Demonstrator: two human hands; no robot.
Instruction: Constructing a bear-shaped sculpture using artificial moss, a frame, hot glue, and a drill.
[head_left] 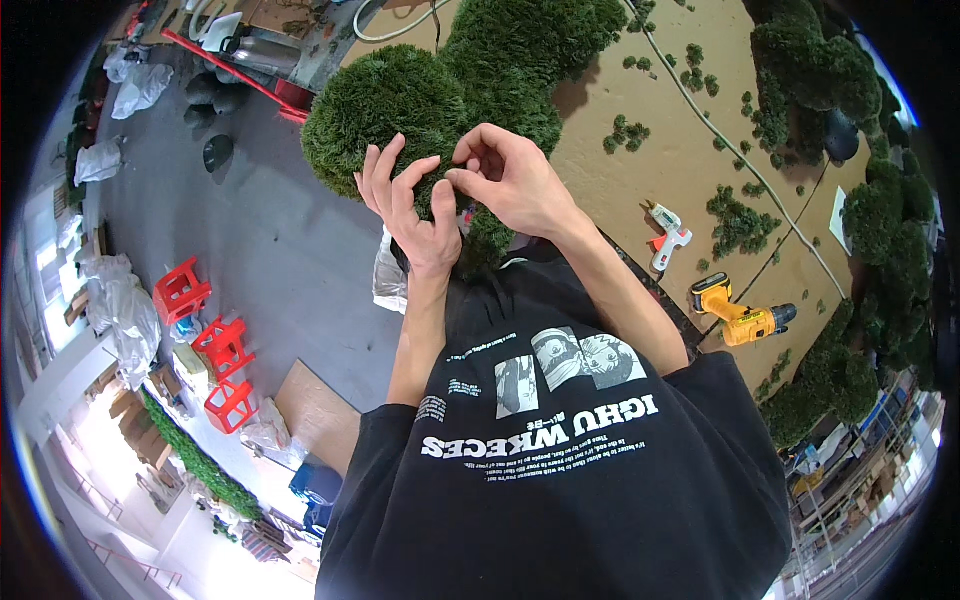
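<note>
Brown flat-topped desk (pixel 610 185), rounded bristly green foliage clump (pixel 385 105) at its left edge, just beyond both hands, no clear long axis; left hand (pixel 415 215) nearer, grip spread, nothing visible held; right hand (pixel 518 185) nearly pinched, can't tell if holding anything

Foliage ball (pixel 385 100): beyond left hand (pixel 412 210).
Glue gun (pixel 673 238): on worktable (pixel 610 185), left of cable (pixel 741 158).
Cordless drill (pixel 742 320): on worktable, right of glue gun.
Stools (pixel 225 346): on floor (pixel 280 240), left.

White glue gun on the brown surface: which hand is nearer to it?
Right. The right hand is left of the glue gun; the left hand is farther left, by the round green foliage.
</note>
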